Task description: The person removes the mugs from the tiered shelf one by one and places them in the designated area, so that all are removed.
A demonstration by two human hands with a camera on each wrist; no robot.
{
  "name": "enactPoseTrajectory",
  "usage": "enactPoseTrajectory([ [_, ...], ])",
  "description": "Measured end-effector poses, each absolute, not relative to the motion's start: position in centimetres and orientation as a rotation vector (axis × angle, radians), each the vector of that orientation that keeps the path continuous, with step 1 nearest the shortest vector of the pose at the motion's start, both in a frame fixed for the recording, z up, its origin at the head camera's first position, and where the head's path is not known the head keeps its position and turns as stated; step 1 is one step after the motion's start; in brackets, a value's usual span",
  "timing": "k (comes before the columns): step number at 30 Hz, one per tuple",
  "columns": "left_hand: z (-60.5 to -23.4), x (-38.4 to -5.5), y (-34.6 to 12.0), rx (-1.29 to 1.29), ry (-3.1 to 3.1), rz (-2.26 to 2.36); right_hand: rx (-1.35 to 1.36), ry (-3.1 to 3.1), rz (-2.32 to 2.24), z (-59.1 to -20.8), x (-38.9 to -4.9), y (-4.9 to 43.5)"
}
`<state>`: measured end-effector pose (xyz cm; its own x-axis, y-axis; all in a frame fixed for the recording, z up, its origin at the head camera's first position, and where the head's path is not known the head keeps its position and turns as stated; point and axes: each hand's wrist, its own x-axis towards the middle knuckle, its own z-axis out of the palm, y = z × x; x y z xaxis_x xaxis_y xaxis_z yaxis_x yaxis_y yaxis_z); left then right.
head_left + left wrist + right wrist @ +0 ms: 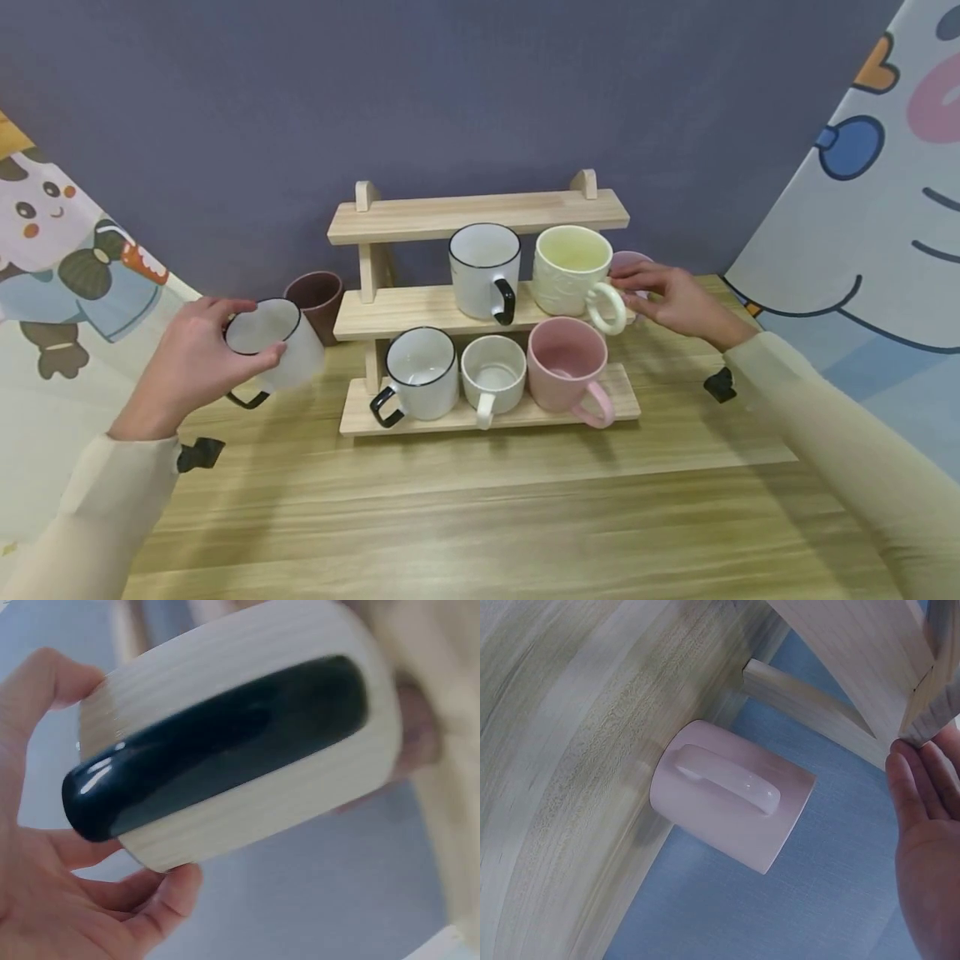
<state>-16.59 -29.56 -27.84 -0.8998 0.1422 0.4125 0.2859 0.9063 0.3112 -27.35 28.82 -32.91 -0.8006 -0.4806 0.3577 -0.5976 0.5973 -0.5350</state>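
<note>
My left hand (206, 354) grips a white mug (303, 354) with a black rim and black handle, thumb at the near side and fingers across the far side. In the left wrist view this mug's black handle (225, 746) faces the camera. My right hand (663, 300) is at the right end of the wooden shelf rack (405, 310), beside the yellow mug (558, 283). Its fingertips (907, 754) touch the end of a shelf board in the right wrist view. Behind that hand a pale pink mug (727, 795) stands on the table.
Another white black-rimmed mug (476, 279) shares the middle shelf with the yellow one. A similar white mug (427, 396), a small cream cup (495, 375) and a pink mug (558, 383) occupy the bottom shelf. A dark brown cup (322, 308) stands left of the rack.
</note>
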Motion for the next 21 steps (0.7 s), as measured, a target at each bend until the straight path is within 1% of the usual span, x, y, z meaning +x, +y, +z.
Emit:
enactPoseTrajectory([
  [5,-31.0,-17.6,-29.7,-0.342,-2.685,-0.554,0.907,-2.648,0.973,-32.9,-27.3,28.9],
  [10,-33.1,-18.3,-29.6,-0.368,-2.724,-0.565,0.907,-2.650,0.974,-33.0,-27.3,28.9],
  [21,-34.7,-19.9,-29.1,-0.403,-2.744,-0.580,0.913,-2.648,0.969,-32.7,-27.3,28.8],
])
